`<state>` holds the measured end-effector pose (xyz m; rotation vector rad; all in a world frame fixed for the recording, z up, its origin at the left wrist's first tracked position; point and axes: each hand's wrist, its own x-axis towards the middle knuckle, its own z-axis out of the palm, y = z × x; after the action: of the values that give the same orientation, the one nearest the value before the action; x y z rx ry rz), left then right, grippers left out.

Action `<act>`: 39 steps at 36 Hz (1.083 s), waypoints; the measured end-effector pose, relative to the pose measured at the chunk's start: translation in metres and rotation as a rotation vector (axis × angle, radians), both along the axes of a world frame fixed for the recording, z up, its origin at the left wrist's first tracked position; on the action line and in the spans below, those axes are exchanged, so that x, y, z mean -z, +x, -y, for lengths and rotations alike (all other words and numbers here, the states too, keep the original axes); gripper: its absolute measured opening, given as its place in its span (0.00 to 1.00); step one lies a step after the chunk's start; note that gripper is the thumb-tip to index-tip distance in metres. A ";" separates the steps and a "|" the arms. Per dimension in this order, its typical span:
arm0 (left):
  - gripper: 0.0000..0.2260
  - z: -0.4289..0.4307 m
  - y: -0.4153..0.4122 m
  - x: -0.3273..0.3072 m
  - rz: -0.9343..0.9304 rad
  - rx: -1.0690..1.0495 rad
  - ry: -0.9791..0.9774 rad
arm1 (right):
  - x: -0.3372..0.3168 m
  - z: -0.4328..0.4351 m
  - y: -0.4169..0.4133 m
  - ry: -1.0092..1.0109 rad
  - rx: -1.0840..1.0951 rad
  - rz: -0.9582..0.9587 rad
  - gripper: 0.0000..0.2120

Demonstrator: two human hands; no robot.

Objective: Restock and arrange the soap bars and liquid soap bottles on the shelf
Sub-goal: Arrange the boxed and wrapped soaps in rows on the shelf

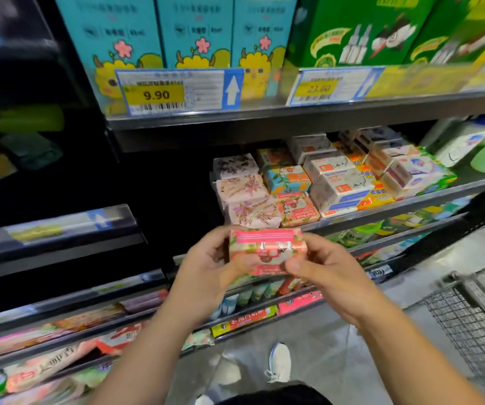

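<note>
Both hands, left hand and right hand, fingers clamped on pink soap bar, not yet shelved. Shelf part-stocked with soap stacks; left side looks bare.

1. The left hand grips the left end of a soap bar, with the thumb on its front.
2. The right hand pinches the right end, thumb in front.
3. Both bare forearms reach forward and angle inward toward each other.
</note>
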<state>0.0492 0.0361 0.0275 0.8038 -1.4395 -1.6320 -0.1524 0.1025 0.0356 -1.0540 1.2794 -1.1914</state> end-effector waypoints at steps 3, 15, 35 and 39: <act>0.17 -0.006 -0.005 -0.008 -0.104 -0.033 0.089 | -0.006 0.006 0.008 -0.063 0.036 0.090 0.17; 0.31 0.005 -0.025 -0.002 0.150 0.091 -0.195 | -0.015 0.024 -0.019 0.046 0.169 0.236 0.05; 0.12 0.016 -0.107 -0.041 0.148 -0.253 0.017 | -0.040 0.047 -0.098 -0.065 -0.064 0.063 0.17; 0.17 0.015 -0.117 -0.038 0.174 -0.246 0.055 | -0.037 0.053 -0.110 -0.117 -0.042 0.039 0.15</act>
<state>-0.0683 0.0216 0.0660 1.1313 -1.3565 -1.4485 -0.2622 0.0497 0.0729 -1.1313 1.1640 -1.2611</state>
